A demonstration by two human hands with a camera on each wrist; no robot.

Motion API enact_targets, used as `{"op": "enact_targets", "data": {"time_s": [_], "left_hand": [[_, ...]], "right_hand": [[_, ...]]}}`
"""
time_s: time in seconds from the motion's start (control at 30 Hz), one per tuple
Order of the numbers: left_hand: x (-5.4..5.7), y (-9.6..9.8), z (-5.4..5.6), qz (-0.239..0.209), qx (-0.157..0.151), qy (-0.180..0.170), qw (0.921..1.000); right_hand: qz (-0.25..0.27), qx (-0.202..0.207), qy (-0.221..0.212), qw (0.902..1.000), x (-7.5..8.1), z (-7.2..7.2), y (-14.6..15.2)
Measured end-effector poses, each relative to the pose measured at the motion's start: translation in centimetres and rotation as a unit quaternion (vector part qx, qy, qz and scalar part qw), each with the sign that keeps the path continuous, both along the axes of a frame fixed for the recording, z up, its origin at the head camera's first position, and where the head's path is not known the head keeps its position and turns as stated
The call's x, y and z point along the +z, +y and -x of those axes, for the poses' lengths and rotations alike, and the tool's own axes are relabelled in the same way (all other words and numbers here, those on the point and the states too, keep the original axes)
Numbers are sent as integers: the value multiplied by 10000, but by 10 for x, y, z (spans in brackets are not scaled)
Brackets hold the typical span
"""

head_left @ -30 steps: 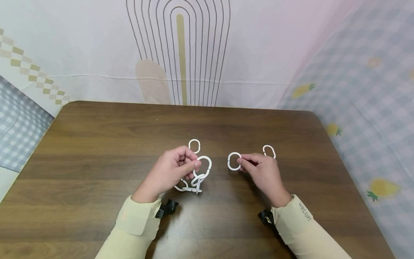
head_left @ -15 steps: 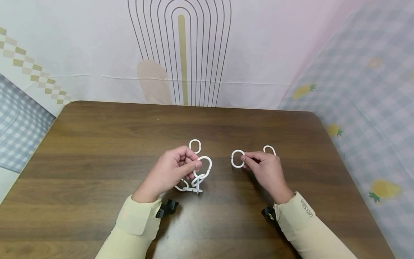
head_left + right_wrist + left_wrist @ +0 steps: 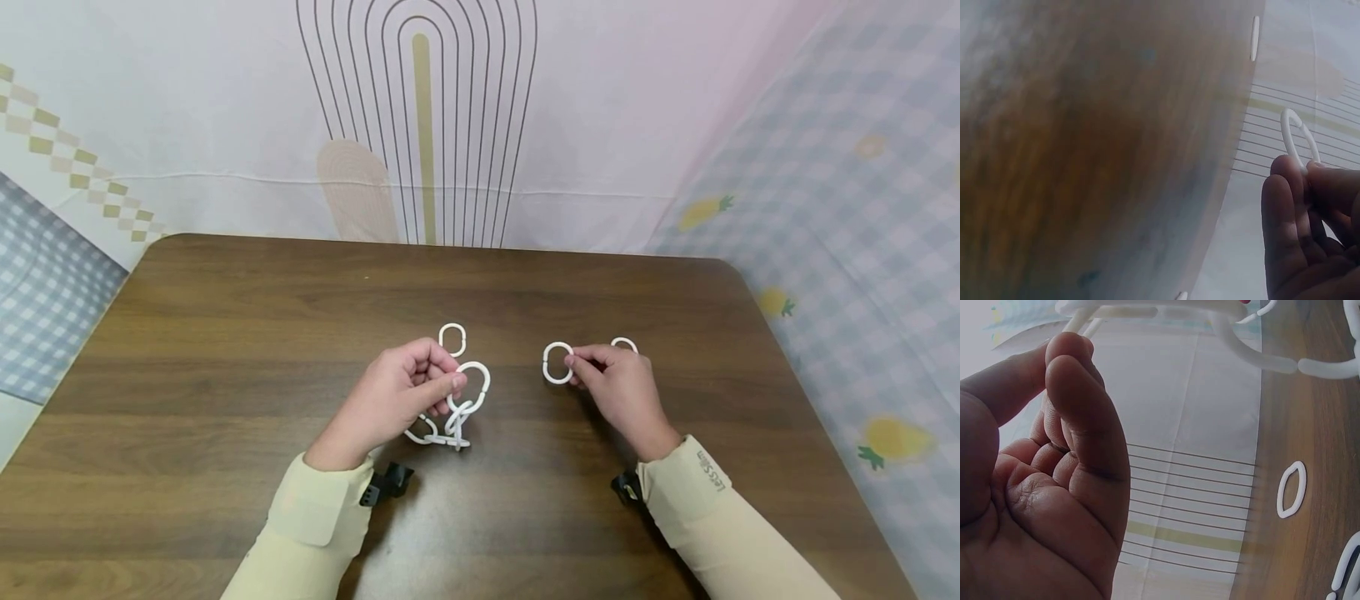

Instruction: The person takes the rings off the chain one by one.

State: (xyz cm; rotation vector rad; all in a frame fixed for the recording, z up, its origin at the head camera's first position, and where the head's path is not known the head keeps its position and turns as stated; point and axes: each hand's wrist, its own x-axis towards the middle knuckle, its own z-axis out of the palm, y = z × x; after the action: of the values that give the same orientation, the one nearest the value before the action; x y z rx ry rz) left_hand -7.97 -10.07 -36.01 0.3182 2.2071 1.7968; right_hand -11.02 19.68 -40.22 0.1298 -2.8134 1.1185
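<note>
Link (image 3: 545, 367) juts left from the pinched fingertips of our right hand (image 3: 621, 396), long axis upright in the head view; our left hand (image 3: 386, 400) pinches a chain (image 3: 459, 428) by its tilted end link (image 3: 488, 380).

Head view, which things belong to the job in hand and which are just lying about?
In the job:
white chain, held by the left hand
single white link, pinched by the right hand

Lying on the table, possibly spares:
loose link beyond the left hand
half-hidden link behind the right hand
</note>
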Motion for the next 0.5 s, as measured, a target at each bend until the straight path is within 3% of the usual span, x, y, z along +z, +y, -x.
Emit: {"op": "enact_targets", "data": {"time_s": [0.5], "left_hand": [[-2, 2, 1, -4, -58, 21, 10000]], "right_hand": [[-353, -70, -306, 9989, -2, 12, 9]]}}
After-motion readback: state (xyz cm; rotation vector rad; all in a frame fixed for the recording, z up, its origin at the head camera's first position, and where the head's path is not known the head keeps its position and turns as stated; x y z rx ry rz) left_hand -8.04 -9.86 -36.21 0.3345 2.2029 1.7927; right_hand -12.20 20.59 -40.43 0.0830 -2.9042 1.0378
